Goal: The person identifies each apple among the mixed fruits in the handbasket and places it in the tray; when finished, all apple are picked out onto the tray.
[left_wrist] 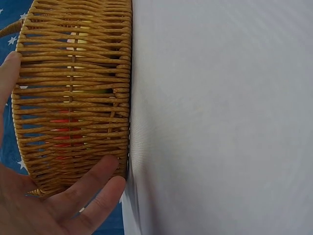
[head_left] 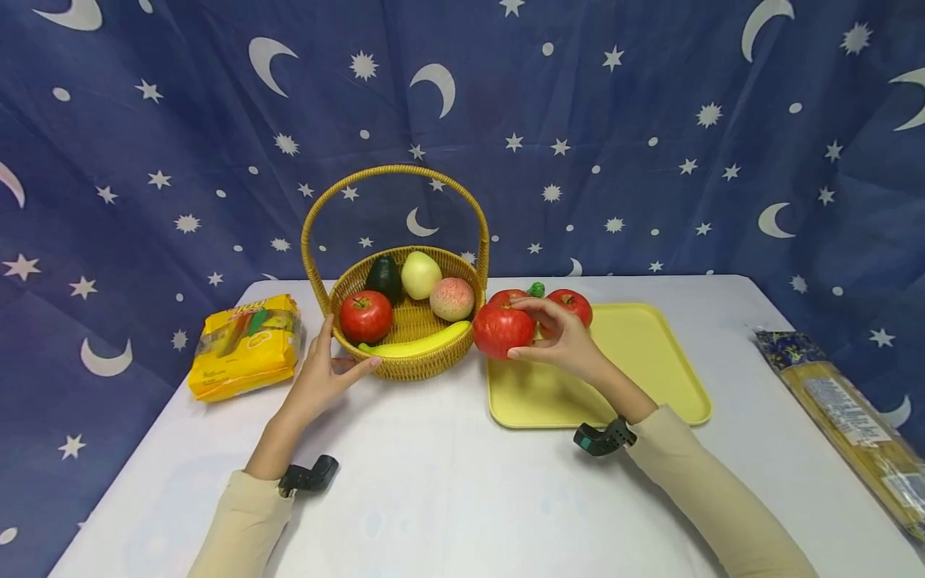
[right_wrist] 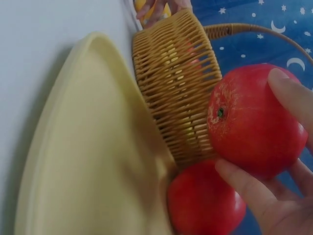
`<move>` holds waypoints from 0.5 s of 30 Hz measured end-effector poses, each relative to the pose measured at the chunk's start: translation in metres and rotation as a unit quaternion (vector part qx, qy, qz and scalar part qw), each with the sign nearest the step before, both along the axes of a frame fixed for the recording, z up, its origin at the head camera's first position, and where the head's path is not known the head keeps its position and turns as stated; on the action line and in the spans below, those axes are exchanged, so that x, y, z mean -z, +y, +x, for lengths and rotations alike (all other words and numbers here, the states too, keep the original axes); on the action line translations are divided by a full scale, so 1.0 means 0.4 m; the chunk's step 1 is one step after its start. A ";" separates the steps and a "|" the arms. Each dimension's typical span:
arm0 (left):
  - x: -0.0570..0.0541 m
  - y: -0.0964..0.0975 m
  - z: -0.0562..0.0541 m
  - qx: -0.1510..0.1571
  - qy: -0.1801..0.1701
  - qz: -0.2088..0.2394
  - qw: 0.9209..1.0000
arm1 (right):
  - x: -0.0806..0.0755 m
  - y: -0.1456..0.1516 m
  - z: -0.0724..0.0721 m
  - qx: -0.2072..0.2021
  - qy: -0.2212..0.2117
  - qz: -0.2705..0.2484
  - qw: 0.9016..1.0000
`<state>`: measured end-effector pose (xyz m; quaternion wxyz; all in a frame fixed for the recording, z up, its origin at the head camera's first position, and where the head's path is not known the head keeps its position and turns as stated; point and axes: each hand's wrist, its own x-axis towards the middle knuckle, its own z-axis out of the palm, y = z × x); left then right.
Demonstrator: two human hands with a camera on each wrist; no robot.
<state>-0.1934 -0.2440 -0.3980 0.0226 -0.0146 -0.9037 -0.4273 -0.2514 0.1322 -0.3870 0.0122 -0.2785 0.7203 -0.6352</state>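
My right hand [head_left: 560,337] holds a red apple [head_left: 499,331] between thumb and fingers, beside the basket's right wall and above the tray's left edge. In the right wrist view the apple [right_wrist: 254,120] shows its blossom end. My left hand [head_left: 321,376] touches the front-left side of the wicker basket [head_left: 412,369], thumb at the rim. The left wrist view shows its fingers [left_wrist: 93,188] spread against the weave. Inside the basket lie a red apple [head_left: 366,316], an avocado [head_left: 384,277], a pale yellow-green fruit [head_left: 421,275], a peach [head_left: 452,299] and a banana [head_left: 419,343].
A yellow tray [head_left: 629,385] stands right of the basket. At its back are another red apple [head_left: 571,305], one partly hidden behind the held apple, and a small green item [head_left: 535,290]. A yellow package [head_left: 246,349] lies left, a pasta pack [head_left: 845,417] far right. The basket's tall handle [head_left: 396,170] arches up.
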 end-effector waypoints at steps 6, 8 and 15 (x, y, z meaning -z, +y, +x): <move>0.007 -0.006 -0.002 -0.005 0.008 -0.009 1.000 | 0.016 0.016 0.004 0.011 -0.012 0.006 1.000; 0.007 -0.006 -0.003 -0.005 0.009 -0.009 1.000 | 0.022 0.022 0.003 0.013 -0.015 0.011 1.000; 0.004 -0.005 0.000 -0.002 0.009 -0.006 1.000 | 0.045 0.038 0.003 0.008 -0.039 0.017 0.999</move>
